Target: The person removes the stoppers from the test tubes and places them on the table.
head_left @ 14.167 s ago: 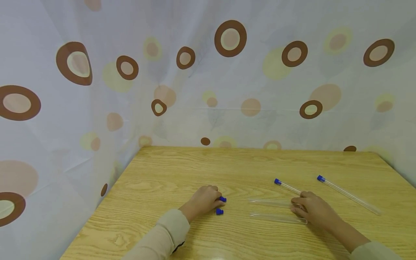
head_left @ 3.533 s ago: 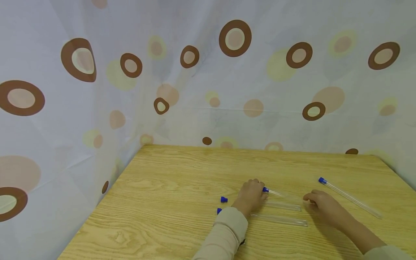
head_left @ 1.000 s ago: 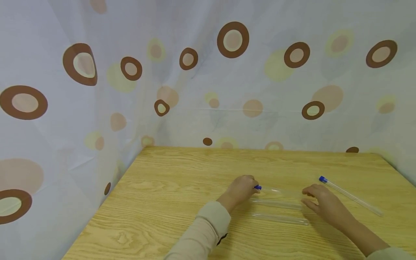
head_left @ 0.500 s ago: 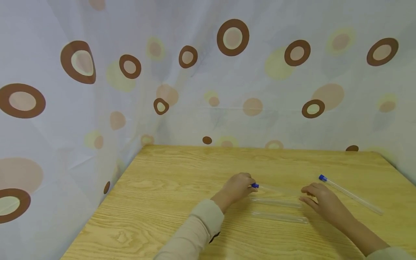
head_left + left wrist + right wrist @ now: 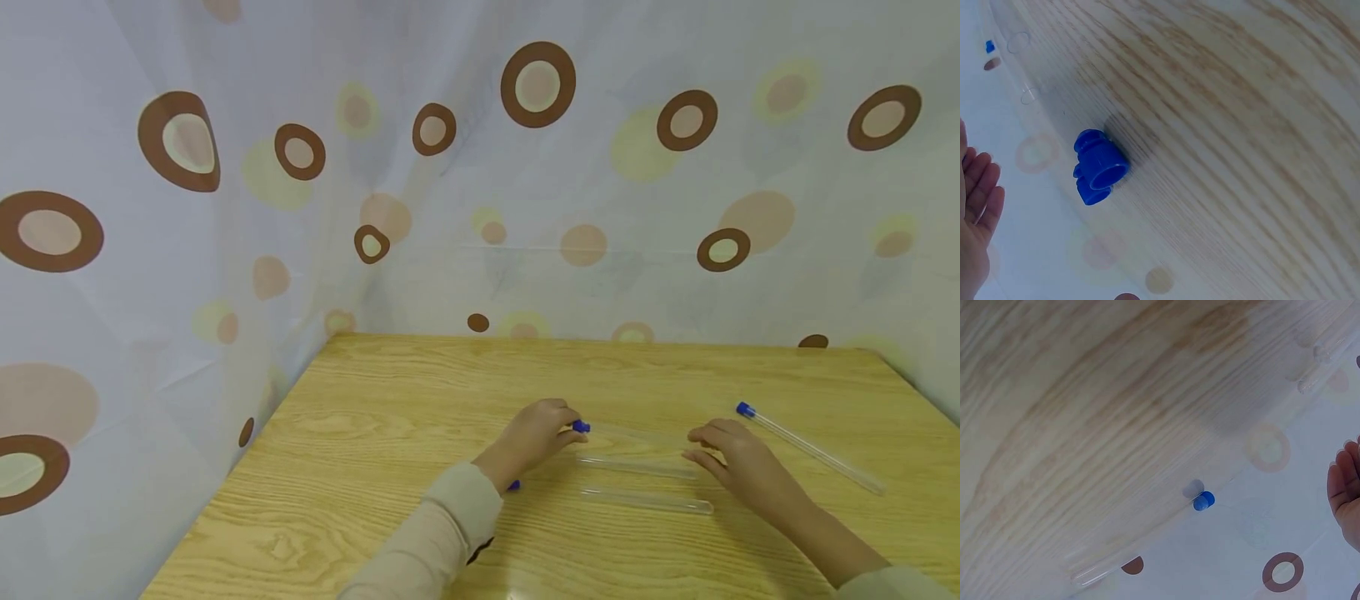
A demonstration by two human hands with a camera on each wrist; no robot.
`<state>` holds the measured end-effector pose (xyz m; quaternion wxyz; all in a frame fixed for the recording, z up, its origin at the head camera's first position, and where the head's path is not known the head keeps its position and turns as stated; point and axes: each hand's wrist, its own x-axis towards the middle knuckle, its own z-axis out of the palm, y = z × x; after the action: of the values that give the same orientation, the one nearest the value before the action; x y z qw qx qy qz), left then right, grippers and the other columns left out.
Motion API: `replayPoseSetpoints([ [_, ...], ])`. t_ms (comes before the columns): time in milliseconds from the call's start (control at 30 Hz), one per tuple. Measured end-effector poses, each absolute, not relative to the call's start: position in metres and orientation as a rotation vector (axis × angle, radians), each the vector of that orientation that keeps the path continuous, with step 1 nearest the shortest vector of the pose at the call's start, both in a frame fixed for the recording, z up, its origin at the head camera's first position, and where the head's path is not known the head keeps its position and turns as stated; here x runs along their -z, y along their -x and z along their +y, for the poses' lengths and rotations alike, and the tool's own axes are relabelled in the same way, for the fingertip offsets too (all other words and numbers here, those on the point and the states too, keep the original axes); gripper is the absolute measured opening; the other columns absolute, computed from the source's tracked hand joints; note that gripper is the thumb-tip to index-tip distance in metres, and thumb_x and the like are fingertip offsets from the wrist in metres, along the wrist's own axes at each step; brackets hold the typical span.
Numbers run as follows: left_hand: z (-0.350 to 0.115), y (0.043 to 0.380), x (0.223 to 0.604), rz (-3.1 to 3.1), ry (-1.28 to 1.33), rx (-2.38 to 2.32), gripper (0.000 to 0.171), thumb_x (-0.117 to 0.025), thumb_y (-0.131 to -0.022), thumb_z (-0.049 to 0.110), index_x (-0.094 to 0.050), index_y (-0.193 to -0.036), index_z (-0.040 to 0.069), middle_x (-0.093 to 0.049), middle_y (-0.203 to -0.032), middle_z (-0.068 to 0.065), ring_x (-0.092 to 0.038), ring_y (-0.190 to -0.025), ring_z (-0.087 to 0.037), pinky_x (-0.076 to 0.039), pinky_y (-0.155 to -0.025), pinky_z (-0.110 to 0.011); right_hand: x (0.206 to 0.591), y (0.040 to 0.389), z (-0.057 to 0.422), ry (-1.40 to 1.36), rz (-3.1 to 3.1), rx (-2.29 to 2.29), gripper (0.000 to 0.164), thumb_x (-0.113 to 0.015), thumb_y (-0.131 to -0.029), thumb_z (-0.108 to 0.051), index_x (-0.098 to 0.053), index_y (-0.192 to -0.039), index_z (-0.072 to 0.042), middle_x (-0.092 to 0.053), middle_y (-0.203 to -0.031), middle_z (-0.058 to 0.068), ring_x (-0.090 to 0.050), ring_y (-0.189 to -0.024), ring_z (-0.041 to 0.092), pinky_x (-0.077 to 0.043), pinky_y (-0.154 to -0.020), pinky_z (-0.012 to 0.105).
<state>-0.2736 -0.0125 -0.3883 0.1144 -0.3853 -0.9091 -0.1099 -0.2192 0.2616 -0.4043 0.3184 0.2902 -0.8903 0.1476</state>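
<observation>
My left hand point(image 5: 531, 433) pinches a blue cap point(image 5: 581, 426) between thumb and fingertips, its narrow plug pointing right. Facing it, my right hand point(image 5: 746, 467) holds the far end of a clear test tube point(image 5: 637, 434), which shows only faintly between the hands; cap and tube look apart. Below lie two uncapped test tubes, an upper tube point(image 5: 637, 467) and a lower tube point(image 5: 647, 500), side by side on the table. Past my left wrist a loose cap point(image 5: 513, 485) peeks out; in the left wrist view two blue caps point(image 5: 1104, 165) lie close together.
A capped test tube point(image 5: 813, 450) lies slantwise on the right of the wooden table point(image 5: 390, 400), its blue cap at the far end. A patterned curtain point(image 5: 585, 192) stands behind the table and along its left side.
Since 3.5 s ago my left hand has moved left with the blue cap, drawing it away from the tube. My right hand has shifted slightly up and left. Earlier this capped tube lay on the table.
</observation>
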Motion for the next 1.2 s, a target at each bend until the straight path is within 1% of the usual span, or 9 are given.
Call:
replayPoseSetpoints([
  [200, -0.019, 0.273, 0.389, -2.615, 1.139, 0.354, 0.027, -0.060, -0.089, 0.030, -0.068, -0.105, 0.010, -0.067, -0.096, 0.002, -0.063, -0.088, -0.008, -0.048, -0.076, -0.010, 0.403, 0.221, 0.258, -0.782, -2.309, -0.377, 0.027, -0.080, -0.058, -0.001, -0.067, -0.082, -0.003, -0.063, -0.079, 0.001, -0.056, -0.071, 0.016, -0.048, -0.057, 0.016],
  [333, -0.023, 0.271, 0.387, -2.571, 1.152, 0.358, 0.025, -0.061, -0.089, 0.029, -0.068, -0.104, 0.009, -0.068, -0.096, 0.001, -0.063, -0.090, -0.009, -0.048, -0.079, -0.011, 0.402, 0.223, 0.256, -0.800, -2.288, -0.368, 0.026, -0.080, -0.059, -0.003, -0.067, -0.082, -0.004, -0.063, -0.079, 0.000, -0.056, -0.071, 0.015, -0.042, -0.062, 0.008],
  [433, -0.026, 0.271, 0.387, -2.537, 1.167, 0.367, 0.025, -0.061, -0.089, 0.027, -0.068, -0.103, 0.008, -0.068, -0.095, 0.000, -0.063, -0.090, -0.010, -0.049, -0.079, -0.012, 0.402, 0.224, 0.254, -0.801, -2.302, -0.367, 0.025, -0.080, -0.061, -0.004, -0.067, -0.082, -0.005, -0.063, -0.079, -0.001, -0.055, -0.071, 0.015, -0.043, -0.061, 0.010],
  [567, -0.029, 0.272, 0.388, -2.480, 1.186, 0.392, 0.023, -0.064, -0.088, 0.024, -0.068, -0.102, 0.006, -0.068, -0.094, -0.002, -0.064, -0.087, -0.011, -0.050, -0.078, -0.013, 0.400, 0.225, 0.253, -0.809, -2.315, -0.369, 0.024, -0.079, -0.063, -0.005, -0.067, -0.083, -0.005, -0.063, -0.079, -0.001, -0.053, -0.070, 0.013, -0.047, -0.057, 0.019],
  [700, -0.031, 0.273, 0.389, -2.420, 1.210, 0.422, 0.021, -0.065, -0.086, 0.020, -0.068, -0.099, 0.004, -0.068, -0.091, -0.003, -0.064, -0.083, -0.012, -0.051, -0.075, -0.014, 0.399, 0.226, 0.251, -0.821, -2.294, -0.357, 0.023, -0.079, -0.063, -0.006, -0.067, -0.083, -0.003, -0.063, -0.079, -0.001, -0.054, -0.070, 0.013, -0.047, -0.058, 0.018],
  [933, -0.035, 0.272, 0.389, -2.399, 1.228, 0.437, 0.020, -0.063, -0.088, 0.019, -0.067, -0.100, 0.004, -0.067, -0.090, -0.003, -0.063, -0.082, -0.011, -0.050, -0.073, -0.012, 0.398, 0.227, 0.247, -0.839, -2.277, -0.373, 0.024, -0.079, -0.062, -0.003, -0.067, -0.083, -0.003, -0.063, -0.078, 0.000, -0.055, -0.070, 0.013, -0.046, -0.059, 0.014],
  [1100, -0.037, 0.272, 0.390, -2.420, 1.217, 0.441, 0.020, -0.062, -0.089, 0.019, -0.067, -0.101, 0.003, -0.067, -0.091, -0.004, -0.063, -0.082, -0.011, -0.049, -0.074, -0.012, 0.397, 0.227, 0.245, -0.839, -2.277, -0.366, 0.028, -0.079, -0.059, 0.000, -0.066, -0.083, -0.005, -0.063, -0.079, 0.000, -0.054, -0.070, 0.012, -0.045, -0.059, 0.013],
  [1200, -0.037, 0.273, 0.390, -2.443, 1.219, 0.424, 0.020, -0.063, -0.088, 0.019, -0.067, -0.101, 0.003, -0.067, -0.091, -0.004, -0.063, -0.082, -0.012, -0.049, -0.074, -0.012, 0.398, 0.229, 0.244, -0.837, -2.280, -0.353, 0.029, -0.080, -0.057, 0.001, -0.067, -0.082, -0.005, -0.063, -0.078, 0.000, -0.054, -0.070, 0.013, -0.046, -0.057, 0.015],
])
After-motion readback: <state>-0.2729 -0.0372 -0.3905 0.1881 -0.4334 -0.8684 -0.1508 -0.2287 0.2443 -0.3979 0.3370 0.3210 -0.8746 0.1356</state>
